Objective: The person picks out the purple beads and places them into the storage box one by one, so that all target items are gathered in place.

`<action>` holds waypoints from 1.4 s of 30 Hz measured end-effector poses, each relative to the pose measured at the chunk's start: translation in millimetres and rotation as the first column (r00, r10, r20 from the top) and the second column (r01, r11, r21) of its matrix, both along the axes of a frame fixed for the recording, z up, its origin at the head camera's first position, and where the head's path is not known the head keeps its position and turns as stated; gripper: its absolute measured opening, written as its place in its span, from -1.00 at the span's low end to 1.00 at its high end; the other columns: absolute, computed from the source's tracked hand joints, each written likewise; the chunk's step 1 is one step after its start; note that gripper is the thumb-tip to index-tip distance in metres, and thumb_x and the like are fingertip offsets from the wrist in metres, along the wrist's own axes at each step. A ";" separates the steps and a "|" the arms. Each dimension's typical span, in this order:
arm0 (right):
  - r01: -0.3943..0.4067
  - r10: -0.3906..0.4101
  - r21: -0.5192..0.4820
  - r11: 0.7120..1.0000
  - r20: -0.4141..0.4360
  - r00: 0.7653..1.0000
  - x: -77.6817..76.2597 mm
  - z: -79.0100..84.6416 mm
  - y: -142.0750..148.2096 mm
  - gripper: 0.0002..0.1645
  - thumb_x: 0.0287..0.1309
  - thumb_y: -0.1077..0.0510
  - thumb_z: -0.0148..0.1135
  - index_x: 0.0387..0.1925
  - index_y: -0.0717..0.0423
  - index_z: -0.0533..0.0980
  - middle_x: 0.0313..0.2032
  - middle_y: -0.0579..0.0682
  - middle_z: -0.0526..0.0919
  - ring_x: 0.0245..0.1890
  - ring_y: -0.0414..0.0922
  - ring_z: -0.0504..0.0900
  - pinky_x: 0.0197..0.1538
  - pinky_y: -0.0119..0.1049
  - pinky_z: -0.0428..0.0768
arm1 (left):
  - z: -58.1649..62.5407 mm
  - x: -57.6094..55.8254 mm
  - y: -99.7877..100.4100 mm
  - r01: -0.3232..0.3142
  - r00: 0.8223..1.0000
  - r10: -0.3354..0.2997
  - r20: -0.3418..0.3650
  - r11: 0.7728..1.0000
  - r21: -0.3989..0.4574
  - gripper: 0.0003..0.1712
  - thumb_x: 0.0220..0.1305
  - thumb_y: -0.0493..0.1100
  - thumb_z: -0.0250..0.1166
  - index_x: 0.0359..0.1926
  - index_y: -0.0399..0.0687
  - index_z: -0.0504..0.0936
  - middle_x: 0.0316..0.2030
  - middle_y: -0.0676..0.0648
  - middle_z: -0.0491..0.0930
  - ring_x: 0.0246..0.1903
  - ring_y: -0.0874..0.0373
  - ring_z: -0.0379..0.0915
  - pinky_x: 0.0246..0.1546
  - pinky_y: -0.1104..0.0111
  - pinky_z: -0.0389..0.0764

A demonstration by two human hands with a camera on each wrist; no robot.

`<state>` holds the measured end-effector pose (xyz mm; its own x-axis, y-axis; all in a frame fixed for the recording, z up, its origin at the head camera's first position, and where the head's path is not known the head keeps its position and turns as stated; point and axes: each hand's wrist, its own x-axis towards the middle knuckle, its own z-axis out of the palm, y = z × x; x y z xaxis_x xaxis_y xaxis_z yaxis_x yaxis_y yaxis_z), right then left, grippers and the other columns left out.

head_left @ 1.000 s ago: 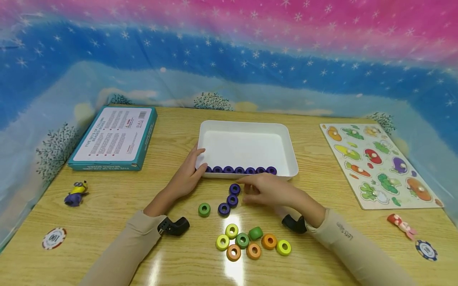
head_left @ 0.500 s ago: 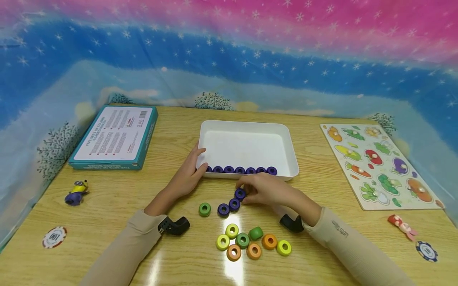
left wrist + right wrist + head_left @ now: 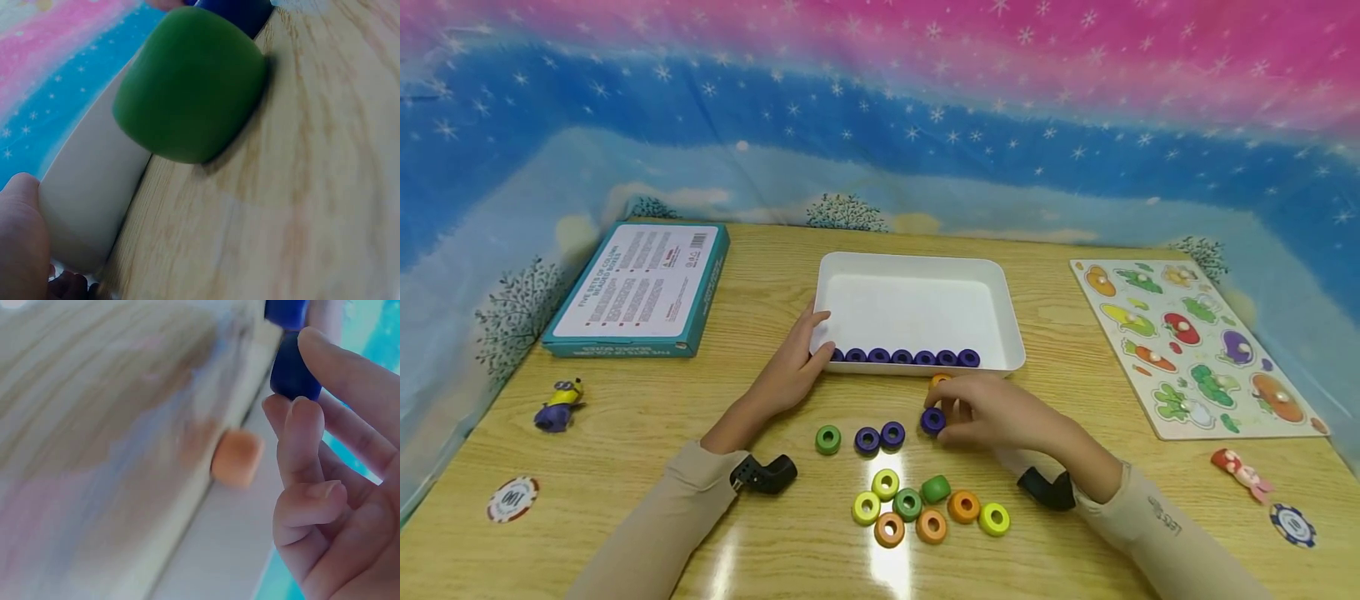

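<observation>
My left hand (image 3: 790, 362) grips the near left corner of a white tray (image 3: 917, 292), thumb over its rim. In the left wrist view the thumb (image 3: 22, 234) lies against the tray wall (image 3: 94, 181). Several purple beads (image 3: 902, 357) stand in a row along the tray's near side. My right hand (image 3: 1000, 408) pinches another purple bead (image 3: 933, 422) between thumb and fingertips, in front of the tray; the right wrist view shows this bead (image 3: 294, 369) too. Two purple beads (image 3: 880, 438) and a green bead (image 3: 828, 440) lie on the table between the hands.
Yellow, green and orange beads (image 3: 907, 505) lie nearer me. An orange bead (image 3: 940, 380) sits by the tray's front wall, partly behind my right hand. A teal box (image 3: 636, 283) is at left, a vegetable puzzle board (image 3: 1195, 350) at right, with small toys and chips at both sides.
My right hand has taken one purple bead and drawn it rightward, away from the other two, which now lie side by side. An orange bead shows behind the hand. My left hand stays put.
</observation>
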<state>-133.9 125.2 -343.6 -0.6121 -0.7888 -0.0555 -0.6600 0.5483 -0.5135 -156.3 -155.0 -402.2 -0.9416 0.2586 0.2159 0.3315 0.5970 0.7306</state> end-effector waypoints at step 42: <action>0.341 -0.348 0.199 0.919 0.004 0.937 -71.7 6.5 49.6 -0.66 -0.20 0.11 0.29 -0.26 0.06 0.52 -0.53 -0.15 0.53 -0.46 -0.15 0.47 -0.35 -0.21 0.42 | -1.0 -0.4 -0.4 0.004 1.000 -0.004 -0.005 1.000 0.013 -0.48 0.25 -0.06 -0.14 0.18 -0.15 0.07 0.25 -0.17 -0.22 0.21 0.12 -0.31 0.11 0.16 -0.06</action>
